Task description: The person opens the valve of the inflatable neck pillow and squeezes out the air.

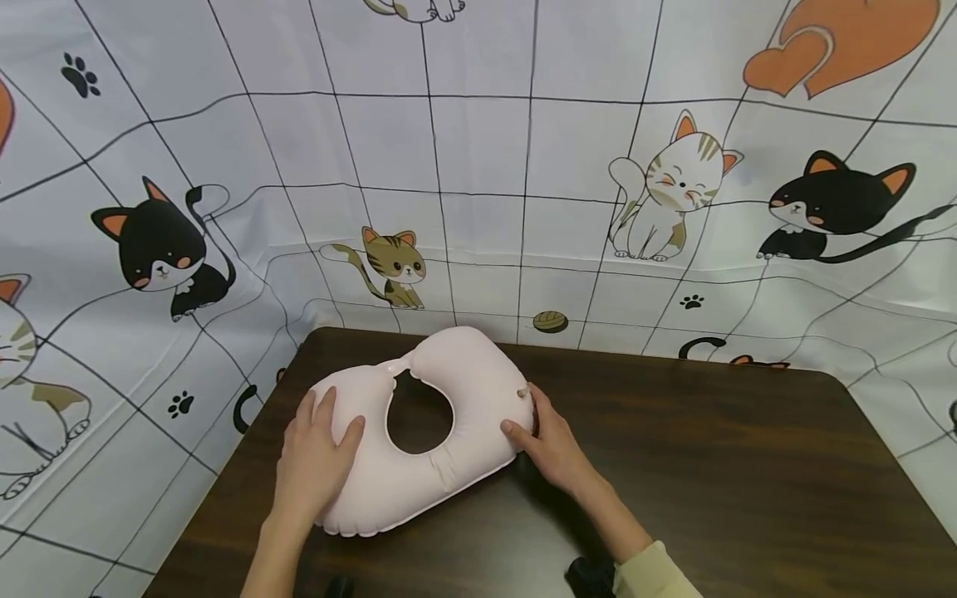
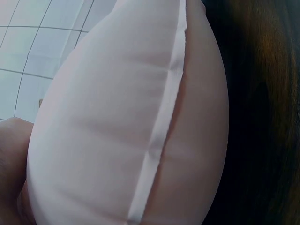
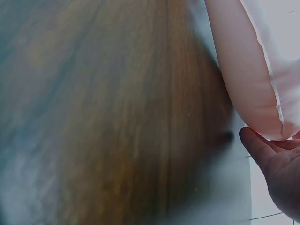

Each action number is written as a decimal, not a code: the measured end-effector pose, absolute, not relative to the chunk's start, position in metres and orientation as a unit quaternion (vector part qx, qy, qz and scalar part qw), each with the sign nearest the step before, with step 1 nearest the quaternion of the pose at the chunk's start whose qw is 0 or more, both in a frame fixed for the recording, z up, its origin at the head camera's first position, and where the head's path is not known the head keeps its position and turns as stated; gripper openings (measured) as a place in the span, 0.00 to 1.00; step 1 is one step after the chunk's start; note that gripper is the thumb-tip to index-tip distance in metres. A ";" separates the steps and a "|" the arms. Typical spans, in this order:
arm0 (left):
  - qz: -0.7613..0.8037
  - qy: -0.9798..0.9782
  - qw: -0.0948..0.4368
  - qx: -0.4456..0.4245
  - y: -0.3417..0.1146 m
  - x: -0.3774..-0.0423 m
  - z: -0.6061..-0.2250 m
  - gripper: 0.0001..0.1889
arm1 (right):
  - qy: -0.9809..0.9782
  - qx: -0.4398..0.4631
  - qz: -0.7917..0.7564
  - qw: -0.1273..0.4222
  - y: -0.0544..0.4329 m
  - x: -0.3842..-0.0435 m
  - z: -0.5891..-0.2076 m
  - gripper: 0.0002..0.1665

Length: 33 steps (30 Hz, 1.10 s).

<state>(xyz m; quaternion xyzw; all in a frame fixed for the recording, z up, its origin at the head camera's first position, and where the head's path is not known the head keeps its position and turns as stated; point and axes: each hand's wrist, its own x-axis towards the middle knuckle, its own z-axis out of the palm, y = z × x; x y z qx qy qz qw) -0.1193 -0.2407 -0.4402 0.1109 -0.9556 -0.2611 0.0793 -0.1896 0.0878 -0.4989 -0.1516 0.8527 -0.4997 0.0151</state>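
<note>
A pale pink inflatable neck pillow (image 1: 478,365), puffed up with a round hole in its middle, is held at a slant over the dark table. My left hand (image 1: 314,465) rests on its left side, fingers and thumb spread over the top. At the pillow's right edge, beside a small valve (image 1: 522,393), my right hand (image 1: 553,444) grips it between thumb and fingers. The seam of the pillow (image 2: 108,108) fills much of the left wrist view. In the right wrist view the thumb (image 3: 258,145) of the right hand touches the pillow's rounded end.
The brown wooden table (image 1: 710,465) stretches out to the right. Behind it and at the left hangs a white cloth (image 1: 478,141) printed with cats and grid lines. A black object (image 1: 591,575) is by the right sleeve (image 1: 654,573).
</note>
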 end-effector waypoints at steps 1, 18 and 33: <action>-0.261 -0.956 0.080 0.110 -0.240 -0.120 -0.440 0.36 | 0.854 -0.151 -0.499 0.013 0.089 -0.190 -0.498 0.48; -0.265 -0.954 0.109 0.083 -0.226 -0.135 -0.447 0.33 | 0.862 -0.111 -0.494 -0.014 0.104 -0.166 -0.494 0.46; -0.295 -0.946 0.119 0.055 -0.219 -0.142 -0.454 0.32 | 0.868 -0.078 -0.490 -0.016 0.118 -0.150 -0.491 0.49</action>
